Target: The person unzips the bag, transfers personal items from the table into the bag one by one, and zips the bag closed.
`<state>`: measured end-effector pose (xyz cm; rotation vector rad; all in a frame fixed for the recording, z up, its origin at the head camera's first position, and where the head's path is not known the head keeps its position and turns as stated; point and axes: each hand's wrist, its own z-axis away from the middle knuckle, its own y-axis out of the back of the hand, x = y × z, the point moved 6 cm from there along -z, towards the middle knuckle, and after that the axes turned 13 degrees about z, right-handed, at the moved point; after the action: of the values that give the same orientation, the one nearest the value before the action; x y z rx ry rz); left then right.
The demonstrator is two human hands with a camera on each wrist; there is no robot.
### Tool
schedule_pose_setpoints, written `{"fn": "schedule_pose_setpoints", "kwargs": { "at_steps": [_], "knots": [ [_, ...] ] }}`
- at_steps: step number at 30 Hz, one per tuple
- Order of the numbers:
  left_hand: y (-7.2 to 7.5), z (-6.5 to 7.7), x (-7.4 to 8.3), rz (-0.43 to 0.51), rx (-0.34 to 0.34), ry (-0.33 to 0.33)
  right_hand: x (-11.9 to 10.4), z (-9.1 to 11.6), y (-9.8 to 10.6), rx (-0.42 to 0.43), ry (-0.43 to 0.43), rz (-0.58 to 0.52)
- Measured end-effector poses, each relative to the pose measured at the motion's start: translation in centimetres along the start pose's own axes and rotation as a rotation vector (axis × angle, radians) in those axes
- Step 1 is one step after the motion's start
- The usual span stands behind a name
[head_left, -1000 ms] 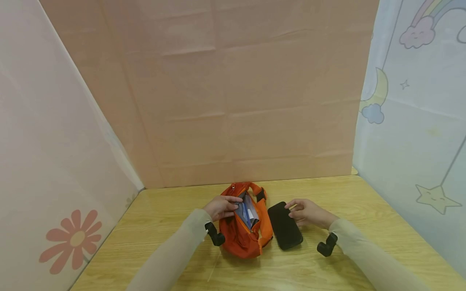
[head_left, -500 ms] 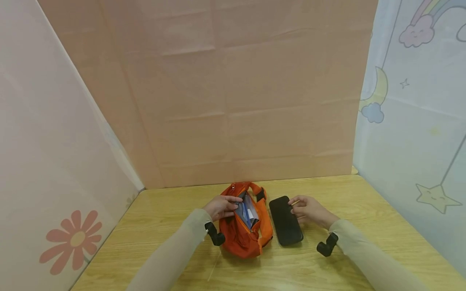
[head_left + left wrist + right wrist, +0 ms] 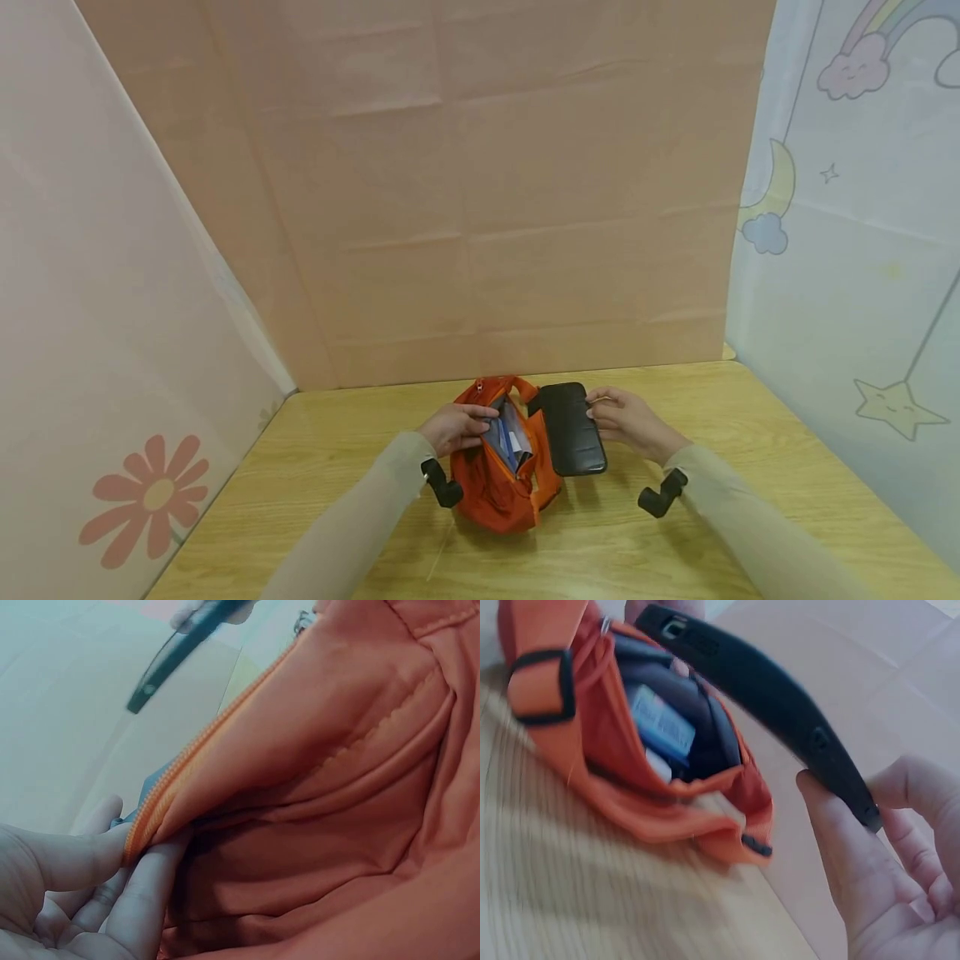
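A red-orange waist bag (image 3: 491,496) lies on the table with its zipped mouth spread wide. My left hand (image 3: 453,427) pinches the near edge of that mouth, the orange zip (image 3: 176,780) running between thumb and fingers. Grey lining shows inside, along with a blue-and-white packet (image 3: 660,724). Just right of the bag, my right hand (image 3: 633,423) holds a black smartphone (image 3: 573,433) by its right edge, thumb on one face and fingers on the other. The phone is raised off the table and overlaps the bag's strap (image 3: 546,450) in the head view.
The wooden table (image 3: 337,483) meets a peach backdrop (image 3: 465,208) behind the bag. Patterned cloth walls (image 3: 847,317) stand at left and right. A black strap buckle (image 3: 544,686) sits on the bag's orange webbing.
My right hand has lifted the phone off the table and carried it left and away from me, to the bag's right side. The left hand and bag have stayed put.
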<state>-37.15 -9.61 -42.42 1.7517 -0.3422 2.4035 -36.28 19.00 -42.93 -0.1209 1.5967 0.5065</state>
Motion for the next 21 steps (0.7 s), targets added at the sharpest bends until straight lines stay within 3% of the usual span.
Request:
{"fn": "schedule_pose_setpoints", "kwargs": {
  "at_steps": [9, 21],
  "knots": [
    [0.1, -0.1, 0.0, 0.011, -0.013, -0.001, -0.7, -2.3, -2.9, -0.03, -0.017, -0.107],
    [0.2, 0.0, 0.0, 0.021, -0.004, 0.009, -0.2, -4.4, -5.4, -0.089, -0.089, -0.049]
  ]
}}
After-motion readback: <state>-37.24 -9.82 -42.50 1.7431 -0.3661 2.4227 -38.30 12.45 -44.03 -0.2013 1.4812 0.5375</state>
